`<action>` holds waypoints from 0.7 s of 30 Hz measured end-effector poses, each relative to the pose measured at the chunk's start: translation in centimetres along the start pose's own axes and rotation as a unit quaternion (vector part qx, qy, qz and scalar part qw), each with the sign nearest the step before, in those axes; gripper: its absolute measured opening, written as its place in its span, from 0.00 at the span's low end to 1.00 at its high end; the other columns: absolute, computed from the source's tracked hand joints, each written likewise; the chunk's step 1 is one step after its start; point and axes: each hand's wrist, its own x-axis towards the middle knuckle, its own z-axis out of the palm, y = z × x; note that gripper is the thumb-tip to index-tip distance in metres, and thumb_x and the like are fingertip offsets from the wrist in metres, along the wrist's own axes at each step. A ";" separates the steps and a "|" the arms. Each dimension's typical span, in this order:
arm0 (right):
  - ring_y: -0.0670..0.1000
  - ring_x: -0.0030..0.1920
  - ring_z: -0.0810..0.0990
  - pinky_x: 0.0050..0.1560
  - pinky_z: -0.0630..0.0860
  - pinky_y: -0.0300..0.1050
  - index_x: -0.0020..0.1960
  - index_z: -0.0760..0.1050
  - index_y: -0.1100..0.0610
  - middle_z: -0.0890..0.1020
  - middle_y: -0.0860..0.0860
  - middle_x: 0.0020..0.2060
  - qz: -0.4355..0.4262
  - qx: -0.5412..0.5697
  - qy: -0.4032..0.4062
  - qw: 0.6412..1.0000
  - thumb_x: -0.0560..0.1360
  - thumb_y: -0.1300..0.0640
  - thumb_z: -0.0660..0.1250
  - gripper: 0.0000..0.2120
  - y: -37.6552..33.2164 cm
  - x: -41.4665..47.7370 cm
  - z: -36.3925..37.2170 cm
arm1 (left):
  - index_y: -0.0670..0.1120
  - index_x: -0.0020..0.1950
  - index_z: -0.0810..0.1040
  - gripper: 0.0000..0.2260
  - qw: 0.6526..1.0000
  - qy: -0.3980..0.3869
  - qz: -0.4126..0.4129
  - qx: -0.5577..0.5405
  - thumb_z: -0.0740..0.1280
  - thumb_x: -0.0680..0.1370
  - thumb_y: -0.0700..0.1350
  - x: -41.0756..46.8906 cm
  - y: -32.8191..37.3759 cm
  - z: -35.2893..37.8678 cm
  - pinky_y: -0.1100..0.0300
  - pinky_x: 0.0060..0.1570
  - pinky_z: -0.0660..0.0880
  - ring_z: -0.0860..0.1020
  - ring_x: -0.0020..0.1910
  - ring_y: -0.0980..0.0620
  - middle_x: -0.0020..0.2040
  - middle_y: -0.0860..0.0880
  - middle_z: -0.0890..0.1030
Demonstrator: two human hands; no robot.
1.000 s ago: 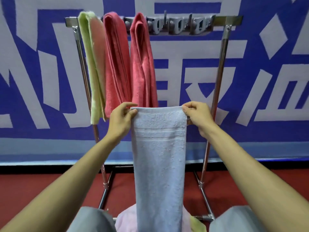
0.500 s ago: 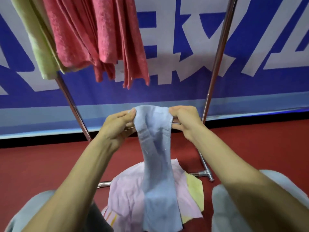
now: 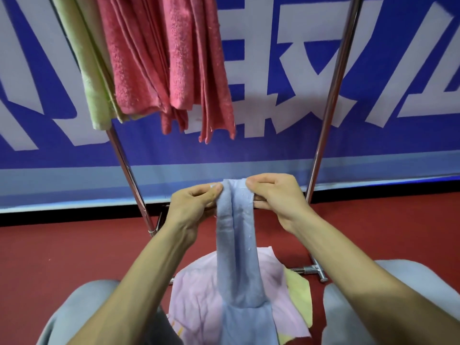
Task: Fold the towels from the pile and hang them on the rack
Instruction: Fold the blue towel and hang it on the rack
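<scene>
A light blue towel [image 3: 236, 257] hangs lengthwise between my hands, its top edge bunched and folded inward along the middle. My left hand [image 3: 191, 207] pinches the top left corner and my right hand [image 3: 271, 195] pinches the top right corner, the two hands close together. The towel's lower end drapes onto the pile [image 3: 199, 300] of pink and yellow towels on the floor between my knees. The metal rack [image 3: 331, 95] stands behind, with a green towel [image 3: 92, 83] and two pink-red towels [image 3: 169, 58] hanging at its left.
A blue banner [image 3: 398, 150] with large white characters covers the wall behind the rack. The floor [image 3: 49, 257] is dark red. The rack's foot [image 3: 313, 270] lies just right of the pile. My knees [image 3: 348, 295] flank the pile.
My hands have come down from chest height and drawn together, narrowing the blue towel from a flat spread into a lengthwise fold. The view has tilted down toward the pile.
</scene>
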 end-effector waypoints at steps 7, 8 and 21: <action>0.47 0.42 0.85 0.50 0.81 0.54 0.41 0.84 0.55 0.86 0.48 0.36 -0.106 -0.129 0.061 0.984 0.69 0.56 0.73 0.03 0.9 0.6 1.1 | 0.38 0.48 0.83 0.07 0.999 0.035 0.033 0.000 0.73 0.73 0.40 0.0 -0.6 1.3 0.61 0.44 0.81 0.81 0.42 0.48 0.45 0.40 0.84; 0.47 0.42 0.85 0.50 0.81 0.54 0.40 0.84 0.54 0.86 0.47 0.36 -0.106 -0.128 0.064 0.984 0.69 0.55 0.73 0.03 0.9 0.7 1.1 | 0.38 0.49 0.83 0.07 0.999 0.022 0.042 0.009 0.72 0.73 0.40 0.0 -0.6 1.4 0.61 0.44 0.81 0.82 0.43 0.48 0.46 0.40 0.85; 0.51 0.45 0.86 0.52 0.81 0.53 0.45 0.85 0.56 0.87 0.51 0.39 -0.103 -0.081 0.017 0.991 0.66 0.54 0.74 0.10 -0.1 -0.4 0.5 | 0.48 0.43 0.87 0.29 0.995 -0.050 0.062 0.057 0.49 0.82 0.59 -1.2 0.1 1.8 0.51 0.64 0.72 0.81 0.50 0.50 0.41 0.50 0.85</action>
